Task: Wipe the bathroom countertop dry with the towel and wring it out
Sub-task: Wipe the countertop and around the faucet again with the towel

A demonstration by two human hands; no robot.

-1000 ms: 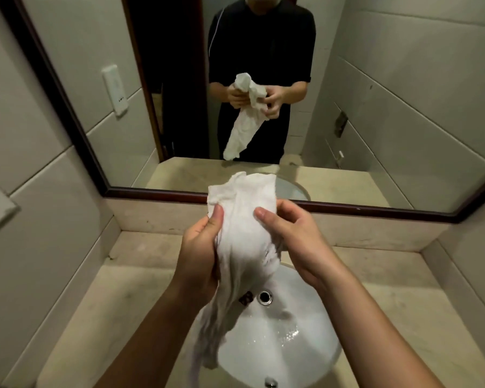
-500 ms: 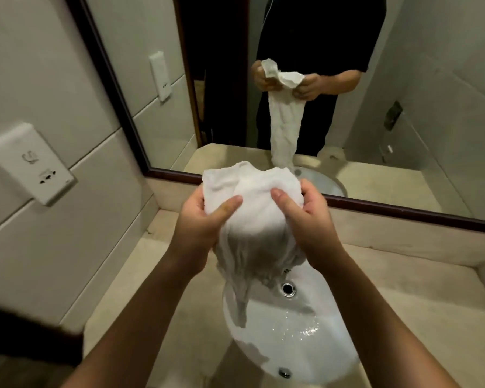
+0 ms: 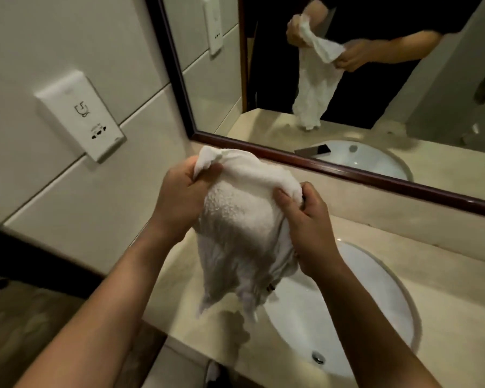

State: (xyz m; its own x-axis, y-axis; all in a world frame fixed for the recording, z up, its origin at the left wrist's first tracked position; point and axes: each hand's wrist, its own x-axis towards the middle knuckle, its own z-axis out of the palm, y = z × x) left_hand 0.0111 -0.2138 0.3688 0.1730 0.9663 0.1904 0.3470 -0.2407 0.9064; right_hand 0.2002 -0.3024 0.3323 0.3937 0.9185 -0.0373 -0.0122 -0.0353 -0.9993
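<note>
Gripping a white towel [image 3: 241, 219] by its top edge, up in the air over the beige countertop [image 3: 454, 303] and the left rim of the white sink [image 3: 347, 309]. Bunched at the upper left corner inside the left hand [image 3: 179, 200], fingers curled round a fold of cloth. Pinched at the upper right corner by the right hand [image 3: 311, 231], thumb pressed on the near face, other fingers wrapped round the back. Pulled fairly taut along the top between the two grips, then hanging loose and crumpled below, lower end clear of the counter and throwing a shadow on it. Impossible to tell whether wet or dry. Hanging to the left of a small metal fitting [image 3: 318, 357] low in the basin near its front. Reflected in the dark-framed mirror [image 3: 207, 88] behind the counter, held the same way in front of a dark shirt. Fixed to the tiled wall on the left, a white socket plate [image 3: 80, 114].
</note>
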